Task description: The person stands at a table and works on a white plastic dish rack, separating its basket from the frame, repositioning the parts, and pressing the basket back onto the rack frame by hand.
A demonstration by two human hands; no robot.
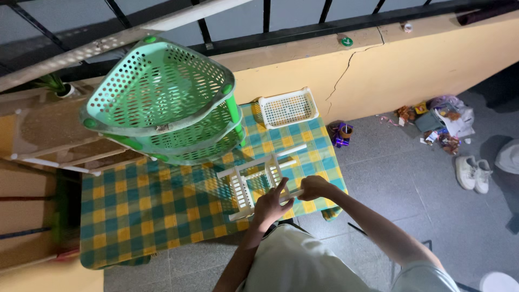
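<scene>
1. The left hand (272,204) rests on the near edge of a white plastic rack (258,181), its fingers loosely spread, with the forefinger stretched up over the slats.
2. The right hand (315,187) is curled around a white post at the rack's near right corner, fingers pressed together on it.
3. The white plastic rack lies tilted on its side on a table covered with a green and yellow checked cloth (157,208), near the table's front edge, its posts sticking out toward the right.
4. A green three-tier corner shelf (162,103) stands on the cloth just behind the rack.
5. A separate white basket tray (287,107) lies on the cloth's far right corner, against the yellow wall (421,65).
6. On the grey floor, a pair of white shoes (473,173) sits well apart to the right, near a heap of litter (440,121).
</scene>
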